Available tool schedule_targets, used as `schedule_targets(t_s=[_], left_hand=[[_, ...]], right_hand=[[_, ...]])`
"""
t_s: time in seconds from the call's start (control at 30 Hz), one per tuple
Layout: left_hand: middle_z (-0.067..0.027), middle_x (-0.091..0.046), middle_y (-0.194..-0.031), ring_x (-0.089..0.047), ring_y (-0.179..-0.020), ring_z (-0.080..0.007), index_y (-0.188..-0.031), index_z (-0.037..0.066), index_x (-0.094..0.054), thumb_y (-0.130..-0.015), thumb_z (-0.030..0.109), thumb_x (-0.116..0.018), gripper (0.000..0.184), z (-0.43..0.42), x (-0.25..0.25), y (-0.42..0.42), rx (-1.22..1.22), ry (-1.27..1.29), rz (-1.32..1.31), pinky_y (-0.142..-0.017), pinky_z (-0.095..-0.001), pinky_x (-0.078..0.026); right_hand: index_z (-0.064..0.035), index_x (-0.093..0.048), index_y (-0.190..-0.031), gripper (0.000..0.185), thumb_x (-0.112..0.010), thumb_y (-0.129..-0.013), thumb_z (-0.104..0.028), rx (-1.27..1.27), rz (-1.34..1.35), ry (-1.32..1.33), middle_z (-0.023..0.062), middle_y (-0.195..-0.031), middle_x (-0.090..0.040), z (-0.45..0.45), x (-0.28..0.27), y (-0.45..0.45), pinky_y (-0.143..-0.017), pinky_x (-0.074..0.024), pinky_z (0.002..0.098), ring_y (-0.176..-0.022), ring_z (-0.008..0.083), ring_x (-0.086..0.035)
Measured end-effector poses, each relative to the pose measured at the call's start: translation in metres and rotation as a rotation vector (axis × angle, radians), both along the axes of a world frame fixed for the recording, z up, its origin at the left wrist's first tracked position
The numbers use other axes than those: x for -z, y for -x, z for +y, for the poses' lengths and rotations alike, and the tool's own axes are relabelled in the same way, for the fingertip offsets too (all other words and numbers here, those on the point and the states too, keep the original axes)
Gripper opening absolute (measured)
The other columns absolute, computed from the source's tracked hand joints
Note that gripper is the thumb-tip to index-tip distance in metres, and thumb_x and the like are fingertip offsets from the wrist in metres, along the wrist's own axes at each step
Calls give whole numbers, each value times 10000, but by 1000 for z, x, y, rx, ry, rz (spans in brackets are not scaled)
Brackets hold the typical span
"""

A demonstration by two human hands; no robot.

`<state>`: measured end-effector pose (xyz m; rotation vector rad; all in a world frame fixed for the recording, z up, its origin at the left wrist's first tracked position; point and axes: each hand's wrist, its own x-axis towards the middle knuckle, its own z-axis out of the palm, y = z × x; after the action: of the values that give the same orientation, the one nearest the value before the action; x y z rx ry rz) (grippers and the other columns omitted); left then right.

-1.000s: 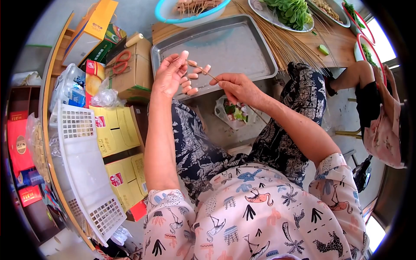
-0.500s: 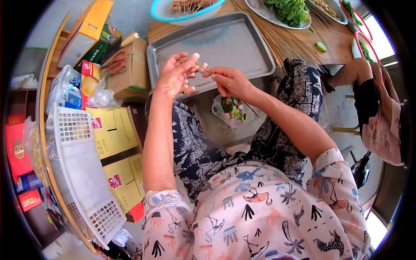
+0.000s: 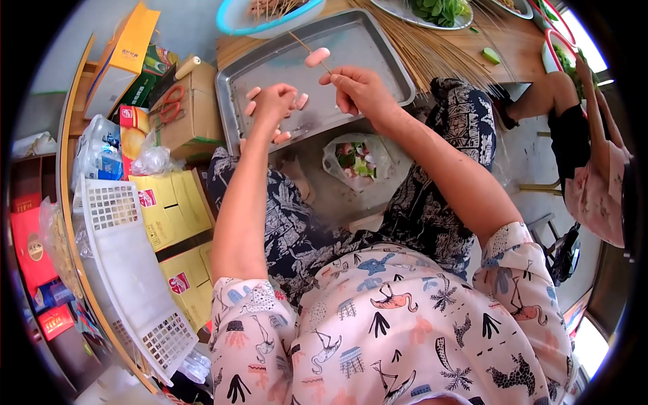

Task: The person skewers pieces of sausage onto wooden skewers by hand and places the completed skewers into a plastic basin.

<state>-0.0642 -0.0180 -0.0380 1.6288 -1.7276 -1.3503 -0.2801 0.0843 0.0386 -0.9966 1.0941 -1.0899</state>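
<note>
My right hand point(image 3: 358, 91) pinches the lower end of a thin wooden skewer point(image 3: 299, 42) above the metal tray point(image 3: 223, 101). A short pink sausage point(image 3: 316, 57) is threaded on that skewer. Lower in the tray, my left hand point(image 3: 273, 104) has its fingers bent together among several small sausages. One loose sausage point(image 3: 302, 102) lies beside its fingertips, and another sausage point(image 3: 253, 92) is at its left. What the left fingers grip, if anything, is hidden.
A blue-rimmed basin point(image 3: 270, 27) with skewered food stands behind the tray. Many bare skewers point(image 3: 432, 57) lie to its right, near a plate of greens point(image 3: 439, 11). Below sits a plastic bag of scraps point(image 3: 358, 162). Another person point(image 3: 597, 175) sits at the right.
My left hand has left the skewer and turned down into the tray. My right hand still holds the skewer, now tilted up and away with the sausage on it. The view has shifted slightly.
</note>
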Motion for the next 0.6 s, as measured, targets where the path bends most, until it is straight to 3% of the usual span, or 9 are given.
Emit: schedule_targets(t_s=[0.03, 0.07, 0.13, 0.23, 0.47, 0.53, 0.57, 0.6], left_hand=[[-151, -660, -923, -653, -713, -230, -1065, 35, -605, -828, 154, -590, 266, 1, 10, 8, 82, 97, -181, -653, -328, -523], [-151, -660, -923, -653, -713, -230, -1065, 35, -605, -828, 154, -590, 266, 4, 20, 14, 88, 95, -181, -653, -328, -523], [-181, -635, -947, -637, -809, -328, -1037, 35, -585, -827, 154, -593, 241, 7, 37, 21, 193, 484, -558, -708, -403, -511], [-171, -608, -1001, -570, -929, -377, -992, 69, -582, -831, 174, -611, 194, 22, 29, 35, 154, 525, -698, -793, -468, -455], [-169, -580, -1007, -563, -955, -388, -1008, 84, -530, -834, 173, -605, 210, 16, 35, 35, 132, 561, -722, -795, -463, -441], [-150, -598, -956, -599, -893, -323, -1036, 82, -521, -834, 218, -638, 270, 16, 20, 40, 2, 337, -669, -728, -407, -472], [-150, -598, -956, -599, -893, -323, -1036, 82, -521, -834, 218, -638, 270, 10, 21, 36, -2, 344, -670, -728, -407, -472], [-132, -603, -924, -605, -855, -271, -1039, 76, -525, -822, 233, -665, 302, 2, 22, 31, -131, 75, -311, -706, -359, -482]], right_hand=[[-37, -610, -1041, 248, -442, -967, -203, -18, -1, -5, -21, -560, -481, 1, 0, 1, -450, -308, 212, -484, 47, -412], [-35, -611, -1037, 247, -443, -967, -202, -36, -2, -11, -21, -561, -482, 2, 1, 2, -451, -312, 215, -485, 49, -413], [-34, -612, -1034, 248, -441, -967, -201, -38, -3, -12, -21, -560, -480, 3, 2, 5, -452, -313, 213, -485, 49, -412], [-32, -614, -1029, 249, -440, -969, -199, -38, -4, -11, -21, -559, -479, 3, 4, 9, -450, -315, 210, -484, 50, -409], [-31, -613, -1024, 239, -438, -973, -186, -63, 22, -17, -19, -554, -485, 9, 5, 12, -436, -310, 205, -473, 48, -415], [-34, -610, -1025, 238, -428, -976, -180, -76, 35, -11, -22, -553, -483, 10, 4, 12, -435, -305, 202, -470, 44, -416], [-34, -610, -1025, 238, -428, -976, -180, -77, 35, -3, -22, -553, -483, 10, 4, 12, -435, -305, 202, -470, 44, -416], [-35, -608, -1026, 237, -427, -977, -179, -79, 41, -13, -22, -551, -482, 11, 4, 11, -433, -300, 202, -468, 43, -414]])
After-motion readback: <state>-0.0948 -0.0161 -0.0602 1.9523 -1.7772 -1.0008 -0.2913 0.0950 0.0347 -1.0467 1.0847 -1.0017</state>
